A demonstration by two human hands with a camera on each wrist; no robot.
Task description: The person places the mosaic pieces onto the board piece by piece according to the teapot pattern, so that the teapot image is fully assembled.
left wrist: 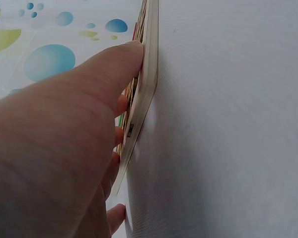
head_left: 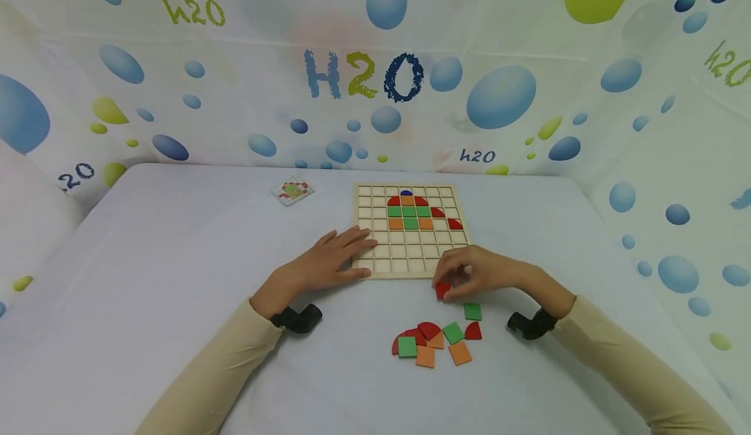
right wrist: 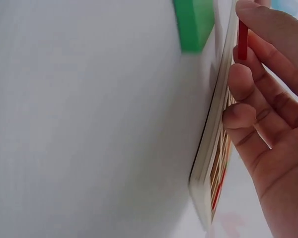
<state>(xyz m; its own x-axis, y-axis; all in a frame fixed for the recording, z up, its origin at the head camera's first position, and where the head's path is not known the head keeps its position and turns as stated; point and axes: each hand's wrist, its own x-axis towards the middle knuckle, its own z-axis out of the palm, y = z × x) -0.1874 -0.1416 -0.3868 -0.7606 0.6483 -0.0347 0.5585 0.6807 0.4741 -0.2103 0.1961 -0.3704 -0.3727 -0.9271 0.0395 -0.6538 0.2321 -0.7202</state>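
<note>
A wooden grid board (head_left: 399,252) lies flat on the table, with green, orange, red and blue tiles set in its far cells. My left hand (head_left: 331,259) rests at the board's left edge, fingers extended over it; in the left wrist view the thumb touches the rim (left wrist: 150,59). At the board's near edge, my right hand (head_left: 484,270) pinches a red tile (head_left: 442,291) between thumb and fingers. The right wrist view shows this tile (right wrist: 243,42) edge-on, so its full shape is hidden. A loose green square tile (head_left: 472,312) lies just below that hand.
Nearer me lies a loose group of tiles: green squares (head_left: 407,347), orange squares (head_left: 460,353) and red rounded pieces (head_left: 429,329). A small card with a coloured pattern (head_left: 292,190) sits at the back left. A patterned cloth (head_left: 246,96) hangs behind the white table.
</note>
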